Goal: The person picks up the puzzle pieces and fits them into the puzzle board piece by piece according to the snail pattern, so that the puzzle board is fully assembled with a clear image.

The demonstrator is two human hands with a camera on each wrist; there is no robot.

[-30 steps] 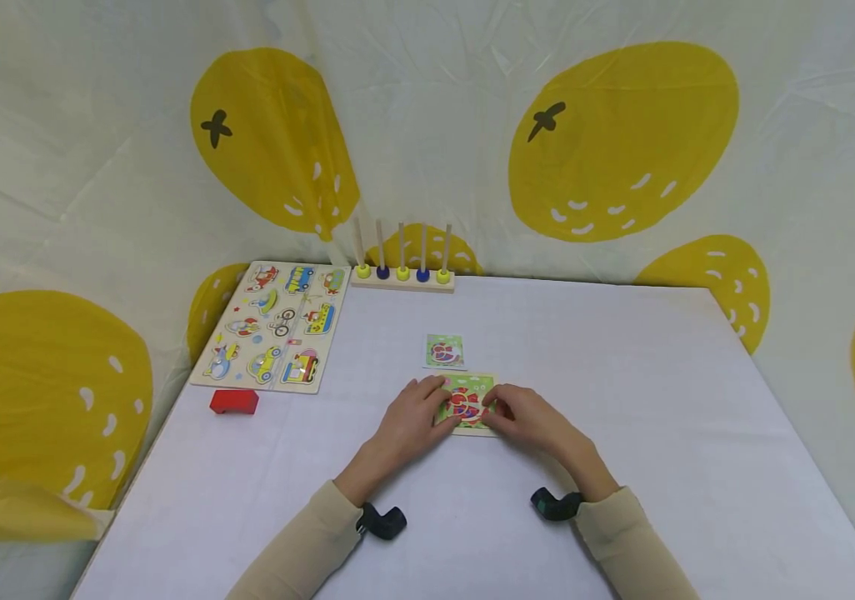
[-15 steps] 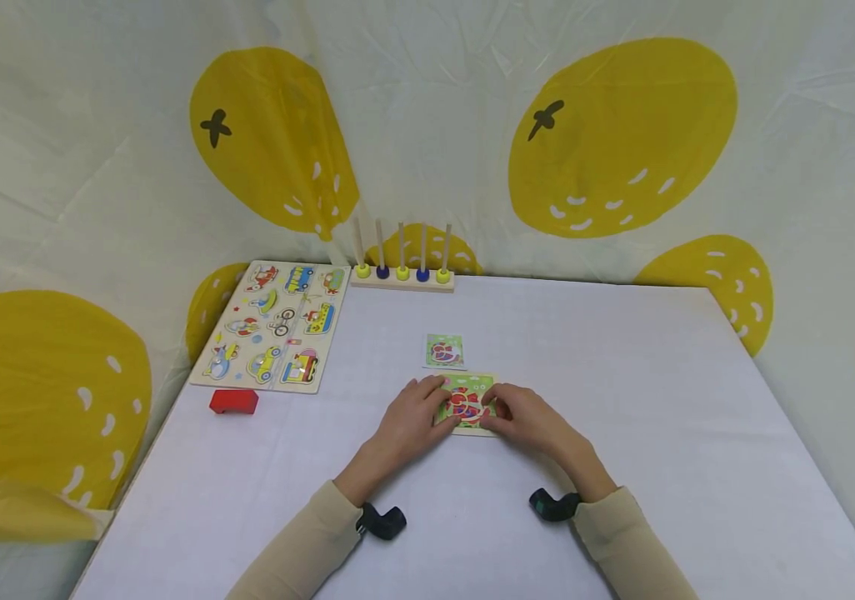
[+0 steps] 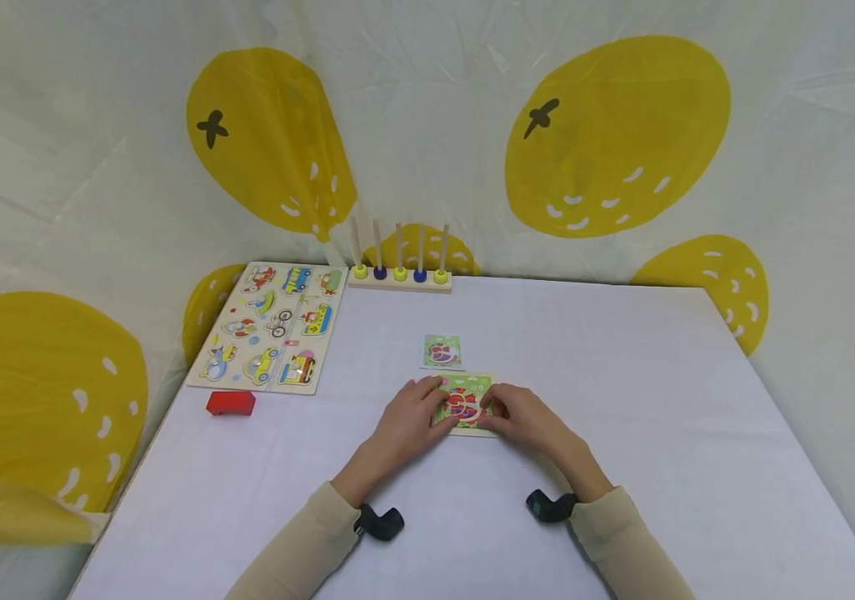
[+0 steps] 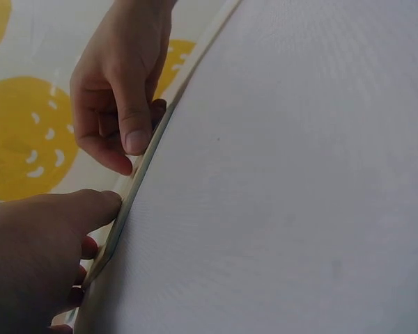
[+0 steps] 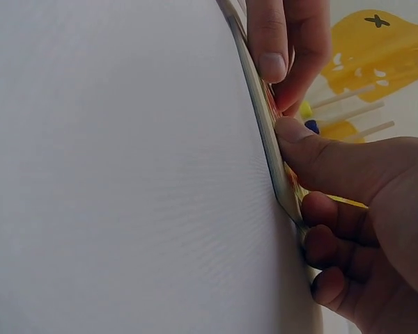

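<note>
A small puzzle board [image 3: 478,382], green with red and purple pieces, lies flat on the white table between the hands. The left hand [image 3: 410,418] holds its left side, index finger toward the far edge and thumb near the front. At the right side, the right hand [image 3: 525,417] has its fingers bent and its thumb by the near corner. In the right wrist view, the right thumb [image 5: 299,133] lies on the board's top and the other fingertips are at its edge. Just beyond the board lies a small card [image 3: 442,351] with a similar picture. Fingers cover both sides of the board.
A wooden vehicle puzzle [image 3: 266,332] lies at the back left, with a red block [image 3: 231,404] in front of it. Along the back edge stands a peg rack [image 3: 400,283] with yellow and blue beads. A fruit-printed cloth [image 3: 442,108] hangs behind the table.
</note>
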